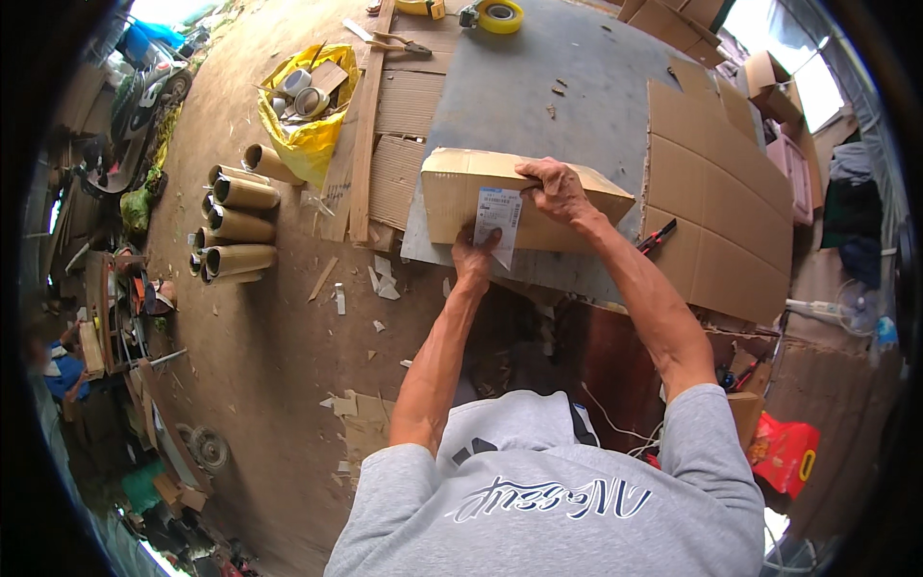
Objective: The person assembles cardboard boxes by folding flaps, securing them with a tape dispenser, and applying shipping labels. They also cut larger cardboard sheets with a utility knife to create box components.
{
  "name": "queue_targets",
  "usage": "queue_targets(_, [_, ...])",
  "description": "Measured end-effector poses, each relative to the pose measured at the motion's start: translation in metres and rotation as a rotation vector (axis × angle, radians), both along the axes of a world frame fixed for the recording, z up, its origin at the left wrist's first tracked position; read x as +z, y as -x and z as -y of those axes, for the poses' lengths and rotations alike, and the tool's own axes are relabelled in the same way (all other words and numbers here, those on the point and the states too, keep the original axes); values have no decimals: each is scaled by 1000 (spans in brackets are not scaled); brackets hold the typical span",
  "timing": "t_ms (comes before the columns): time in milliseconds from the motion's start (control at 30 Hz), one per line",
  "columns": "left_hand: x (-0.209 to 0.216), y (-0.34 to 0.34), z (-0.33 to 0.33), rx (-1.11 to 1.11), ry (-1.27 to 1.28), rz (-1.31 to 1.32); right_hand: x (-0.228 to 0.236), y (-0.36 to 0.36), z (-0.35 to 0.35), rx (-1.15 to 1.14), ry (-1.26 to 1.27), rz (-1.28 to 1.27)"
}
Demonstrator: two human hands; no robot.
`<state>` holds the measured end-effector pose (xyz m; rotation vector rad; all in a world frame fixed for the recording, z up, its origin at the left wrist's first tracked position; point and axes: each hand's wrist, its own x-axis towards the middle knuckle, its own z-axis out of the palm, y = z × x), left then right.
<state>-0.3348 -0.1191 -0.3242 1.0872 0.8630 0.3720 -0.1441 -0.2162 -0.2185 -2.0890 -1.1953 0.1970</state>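
Observation:
A long cardboard box (pixel 447 197) stands at the near edge of the grey tabletop, one long side facing me. Against that side is a white printed label (pixel 498 216), its lower end hanging past the box's bottom edge. My left hand (pixel 476 254) pinches the label low down, with the thumb on its face. My right hand (pixel 560 192) is closed over the box's upper edge, just right of the label, with fingers curled. Whether those fingers also touch the label's corner is hard to make out.
A red-and-black cutter (pixel 659 237) lies right of the box beside flat cardboard (pixel 716 207). Yellow tape (pixel 499 16) and pliers (pixel 402 44) lie at the far side. Left are a yellow bag (pixel 317 144) of scraps and several cardboard tubes (pixel 240 228) on the floor.

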Motion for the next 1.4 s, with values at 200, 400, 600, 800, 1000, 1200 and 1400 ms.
queue_targets(200, [-26,-10,5,31,-55,22,5,5,-1,15,-177,164])
queue_targets(400, [-27,-11,2,80,12,77,12,66,-18,-82,-262,-630])
queue_targets(600, [-21,-16,5,128,-309,52,-52,94,-46,-554,-522,-1563])
queue_targets(800, [-9,18,6,-124,-147,-150,-60,101,-28,-411,-424,-1671])
queue_targets(1000, [-29,51,21,-168,-84,-226,-50,90,-39,-466,-550,-1702])
queue_targets(1200, [-81,192,35,-760,-551,-886,-148,139,-15,-430,-302,-1743])
queue_targets(1400, [57,88,-29,-339,-1379,-253,-99,114,-5,-349,-281,-1386])
